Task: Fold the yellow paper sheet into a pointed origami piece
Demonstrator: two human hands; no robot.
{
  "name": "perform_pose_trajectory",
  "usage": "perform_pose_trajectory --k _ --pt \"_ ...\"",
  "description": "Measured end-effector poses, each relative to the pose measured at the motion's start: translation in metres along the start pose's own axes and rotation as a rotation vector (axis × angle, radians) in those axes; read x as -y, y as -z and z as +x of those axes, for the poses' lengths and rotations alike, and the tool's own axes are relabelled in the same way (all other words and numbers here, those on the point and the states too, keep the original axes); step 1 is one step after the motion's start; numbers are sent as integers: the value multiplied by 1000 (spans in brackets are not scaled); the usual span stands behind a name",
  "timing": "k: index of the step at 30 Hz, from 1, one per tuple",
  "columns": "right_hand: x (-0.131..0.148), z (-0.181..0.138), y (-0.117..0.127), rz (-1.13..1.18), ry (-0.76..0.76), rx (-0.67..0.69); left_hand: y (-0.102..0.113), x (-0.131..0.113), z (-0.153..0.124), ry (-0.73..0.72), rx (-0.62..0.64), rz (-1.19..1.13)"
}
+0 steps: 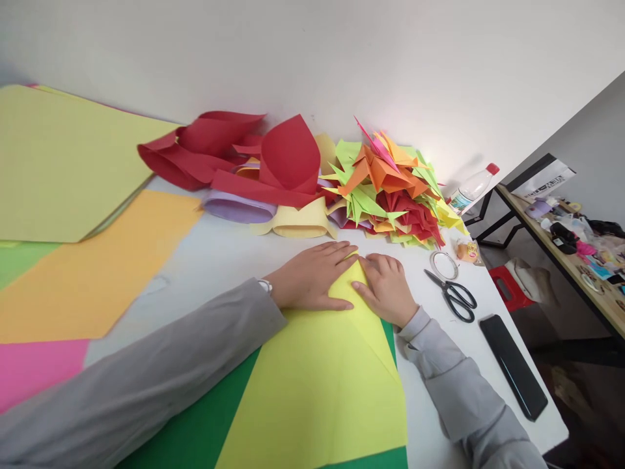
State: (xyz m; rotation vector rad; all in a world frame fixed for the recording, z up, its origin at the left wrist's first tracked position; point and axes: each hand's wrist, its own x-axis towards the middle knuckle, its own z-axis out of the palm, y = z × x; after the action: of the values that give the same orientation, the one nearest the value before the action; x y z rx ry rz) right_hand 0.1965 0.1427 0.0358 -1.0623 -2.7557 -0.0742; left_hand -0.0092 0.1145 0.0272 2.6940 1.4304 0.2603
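Observation:
A large sheet of yellow paper (322, 384) lies over a green sheet (205, 417), its far end narrowed to a folded point. Across the left side of that point my left hand (317, 277) rests flat, fingers stretched out together and thumb apart. My right hand (390, 290) is at the folded right edge near the tip, its fingers curled and its thumb pressing on the yellow paper. A fold line runs down the paper's right side.
Rolled red paper (290, 156) and a pile of folded paper shapes (385, 182) stand along the wall. At right lie tape (444, 266), scissors (456, 296), a black case (512, 365) and a bottle (471, 189). Stacked coloured sheets (63, 169) cover the left.

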Motion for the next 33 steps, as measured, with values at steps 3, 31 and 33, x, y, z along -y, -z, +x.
perform_pose_trajectory --k 3,31,33 --pt "0 4 1 -25 -8 8 -1 1 0 6 -12 -12" --pt "3 -34 13 -76 145 30 -3 2 -2 15 -8 -32" --pt "0 -39 14 -51 158 29 -3 3 -2 17 -4 -32"
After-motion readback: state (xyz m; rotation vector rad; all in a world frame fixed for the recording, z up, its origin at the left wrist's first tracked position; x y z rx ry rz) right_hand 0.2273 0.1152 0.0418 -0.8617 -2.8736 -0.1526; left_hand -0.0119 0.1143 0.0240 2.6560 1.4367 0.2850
